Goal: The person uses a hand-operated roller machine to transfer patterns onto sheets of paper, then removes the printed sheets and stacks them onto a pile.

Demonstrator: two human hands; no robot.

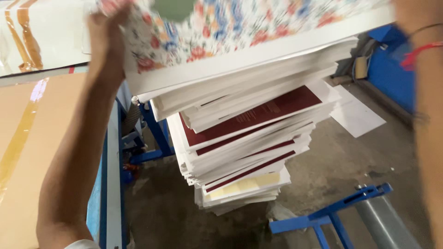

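Observation:
A tall, uneven stack of white printed sheets (244,143) with dark red covers showing stands on the floor in the middle. Above it, a thick bundle of sheets with a floral print on top (240,27) is held up near the top of the view. My left hand (105,28) grips the bundle's left edge, fingers curled over it. My right arm (427,115), with a red thread on the wrist, reaches to the bundle's right end; the hand itself is out of view above the frame.
A brown cardboard-covered table with a blue frame (27,152) lies at left. A blue metal stand with a grey roller (364,212) sits at lower right. A loose white sheet (357,115) lies on the concrete floor, near blue machinery (392,69).

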